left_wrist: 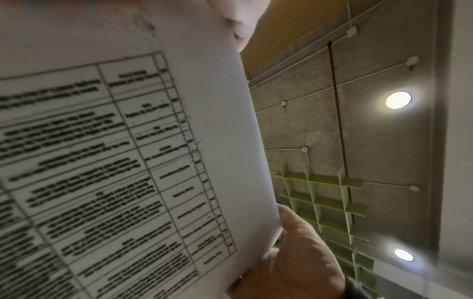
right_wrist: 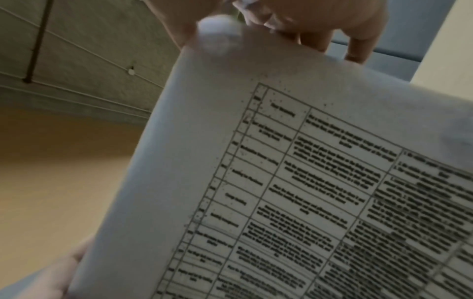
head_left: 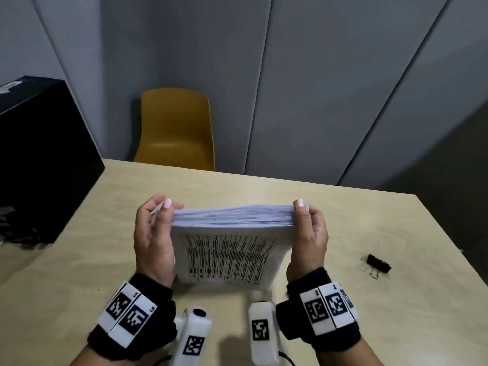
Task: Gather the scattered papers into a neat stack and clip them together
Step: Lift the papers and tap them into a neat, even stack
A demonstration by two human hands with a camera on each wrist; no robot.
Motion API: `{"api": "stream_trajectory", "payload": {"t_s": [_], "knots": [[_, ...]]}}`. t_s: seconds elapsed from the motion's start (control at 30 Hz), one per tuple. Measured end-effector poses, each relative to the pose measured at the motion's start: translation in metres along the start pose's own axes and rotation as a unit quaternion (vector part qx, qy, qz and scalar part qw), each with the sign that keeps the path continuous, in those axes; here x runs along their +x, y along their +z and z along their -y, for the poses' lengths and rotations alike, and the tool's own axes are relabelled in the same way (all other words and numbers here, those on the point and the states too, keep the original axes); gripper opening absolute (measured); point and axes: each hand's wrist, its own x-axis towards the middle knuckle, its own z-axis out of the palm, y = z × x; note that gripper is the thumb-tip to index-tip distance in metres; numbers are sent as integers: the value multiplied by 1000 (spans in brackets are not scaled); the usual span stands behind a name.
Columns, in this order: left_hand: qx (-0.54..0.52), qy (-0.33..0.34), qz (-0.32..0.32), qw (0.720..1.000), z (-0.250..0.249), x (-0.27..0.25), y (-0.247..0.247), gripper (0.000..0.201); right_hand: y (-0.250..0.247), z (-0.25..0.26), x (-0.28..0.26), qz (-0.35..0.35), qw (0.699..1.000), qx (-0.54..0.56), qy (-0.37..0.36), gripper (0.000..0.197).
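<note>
**Squaring up a fat stack of papers: where we'd grab it**

Right now we've got the stack of papers (head_left: 227, 249) standing on its bottom edge on the worktop (head_left: 343, 223), roughly in the middle, with the printed table on the front sheet facing us. The left hand (head_left: 151, 233) and the right hand (head_left: 309, 233) sit on the two side edges. The fingers (head_left: 299, 207) of each hand are curled over the top corners, thumbs in front and the rest behind, so both hands are pinching the stack rather than lying flat against it.

How it handles, as far as we can judge: it's a thick wad, so it probably has some real weight, but it's floppy. The top edge (head_left: 232, 215) already fans out in wavy layers, which tells us the sheets are loose and not yet flush. Plain office paper slides easily on itself, so a light grip lets sheets slip down and level, while a hard squeeze locks in any mess. The wrist views show the front page (left_wrist: 128, 141) bowing a little, so it's soft, not stiff.

Where to take hold: we'd stay on the side edges near the top, loosely, for tapping. For clipping, pinch firmly at one spot on the top edge with one hand. The black clip (head_left: 379, 263) lies on the worktop well off to the right, nearest the right hand.
</note>
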Motion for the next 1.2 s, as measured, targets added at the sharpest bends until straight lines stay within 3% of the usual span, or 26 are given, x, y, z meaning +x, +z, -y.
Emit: {"api": "stream_trajectory", "payload": {"t_s": [0.1, 0.23, 0.33, 0.4, 0.5, 0.63, 0.73, 0.8, 0.87, 0.9, 1.0, 1.07, 1.2], "knots": [[-1, 0, -5, 1000, 0, -1, 4, 42, 3, 1, -5, -2, 1000, 9, -12, 17], [6, 17, -13, 1000, -4, -1, 12, 65, 8, 1, -4, -41, 999, 7, -22, 41], [-30, 15, 58, 998, -2, -2, 6, 64, 6, 1, 1, -28, 1000, 1, 14, 49], [-54, 12, 153, 987, -1, -4, -4, 50, 3, 0, 3, 3, 998, 22, 64, 71], [-6, 39, 227, 973, 6, -8, -15, 71, -3, -1, 2, 46, 992, 75, 88, 97], [47, 48, 166, 984, 7, -4, -23, 49, -21, -1, 1, 170, 979, 109, 38, 93], [55, 35, 139, 988, 6, -2, -21, 38, -39, -18, 3, 276, 961, 17, 4, 98], [47, -1, 134, 990, 6, -4, -16, 39, -41, -30, 4, 273, 960, -67, -5, 79], [72, -18, 132, 988, 6, -5, -11, 35, -37, -35, 4, 221, 968, -120, -22, 32], [94, -10, 130, 987, 6, -4, -11, 28, -34, -35, 3, 209, 969, -129, -32, 20], [158, 70, 110, 979, 3, 0, -10, 24, -25, -32, -3, 172, 976, -119, -69, 27], [175, 137, 107, 969, 0, -3, -9, 37, -23, -30, -10, 161, 975, -119, -99, 34], [203, 271, 66, 938, 7, -9, -12, 73, -21, -24, -21, 118, 960, -145, -206, 87]]}}
